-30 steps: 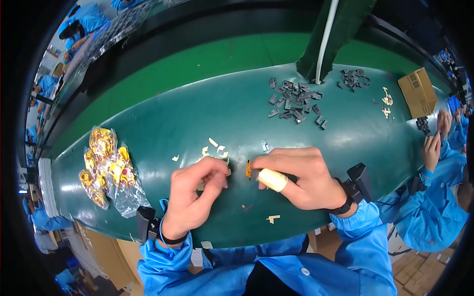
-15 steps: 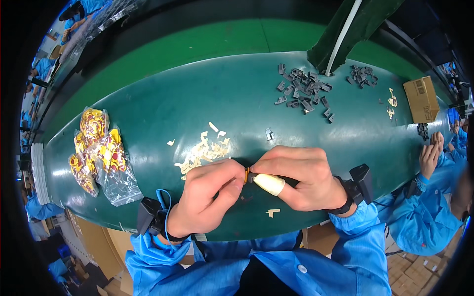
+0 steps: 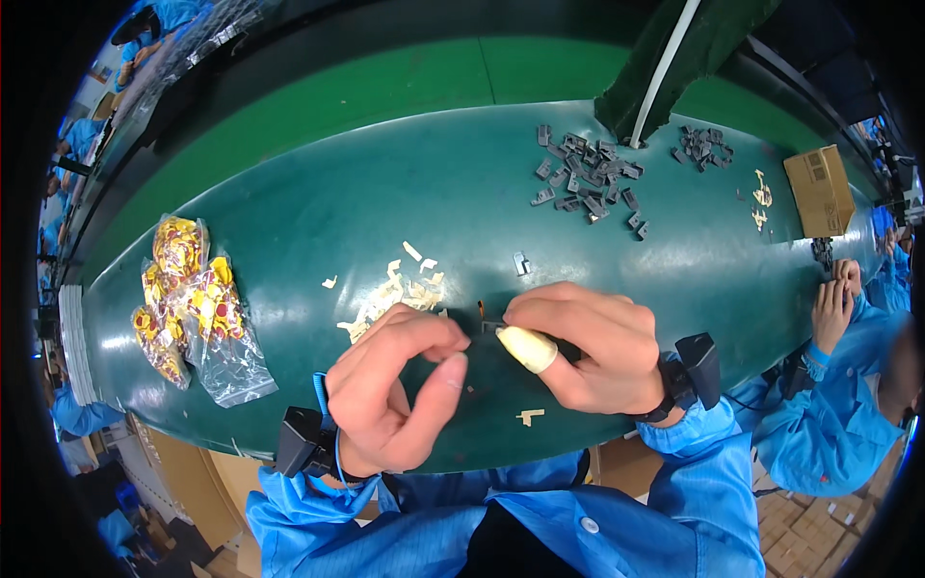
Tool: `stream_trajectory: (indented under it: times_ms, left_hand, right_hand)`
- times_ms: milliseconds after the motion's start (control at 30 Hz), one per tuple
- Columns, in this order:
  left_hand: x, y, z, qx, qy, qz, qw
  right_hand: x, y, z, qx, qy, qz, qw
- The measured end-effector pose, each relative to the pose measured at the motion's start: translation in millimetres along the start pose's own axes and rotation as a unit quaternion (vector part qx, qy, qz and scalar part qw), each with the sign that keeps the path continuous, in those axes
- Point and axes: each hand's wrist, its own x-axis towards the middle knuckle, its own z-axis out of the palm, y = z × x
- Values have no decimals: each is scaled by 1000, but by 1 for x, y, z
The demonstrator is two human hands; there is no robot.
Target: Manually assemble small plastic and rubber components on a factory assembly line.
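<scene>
My right hand (image 3: 597, 352), with a pale yellow cover on its thumb, pinches a small dark plastic part (image 3: 488, 325) that has an orange bit at its far end. My left hand (image 3: 390, 390) hovers just to the left of it, thumb and forefinger apart with nothing visible between them. Beyond the left hand lies a loose pile of cream-coloured flat pieces (image 3: 393, 294). One grey plastic piece (image 3: 521, 263) lies alone past my fingers, and a single cream piece (image 3: 529, 417) rests nearer to me.
Clear bags (image 3: 198, 289) of yellow and dark red parts lie at the left. Dark grey plastic pieces (image 3: 586, 173) are heaped at the far right beside a post (image 3: 665, 67). Further right stand a cardboard box (image 3: 819, 191) and a co-worker in blue (image 3: 824, 424).
My left hand has come away from the small dark part, moving left and toward me as its fingers parted. The right hand keeps its pinch and has shifted slightly right.
</scene>
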Motion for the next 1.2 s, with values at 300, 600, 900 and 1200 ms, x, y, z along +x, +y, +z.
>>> stream_trajectory:
  times_ms: [300,600,900,1200]
  left_hand:
    - [-3,5,9,-5,24,59,998]
    - [-2,9,3,-23,4,66,998]
    - [0,11,0,-12,-38,64,997]
    - [5,11,-6,31,-107,71,991]
  right_hand:
    - [-4,-8,-2,110,24,-50,992]
    - [-8,-14,-1,166,3,-39,985]
    - [-9,-16,-2,210,17,11,977]
    - [-7,-11,-2,188,5,-8,982]
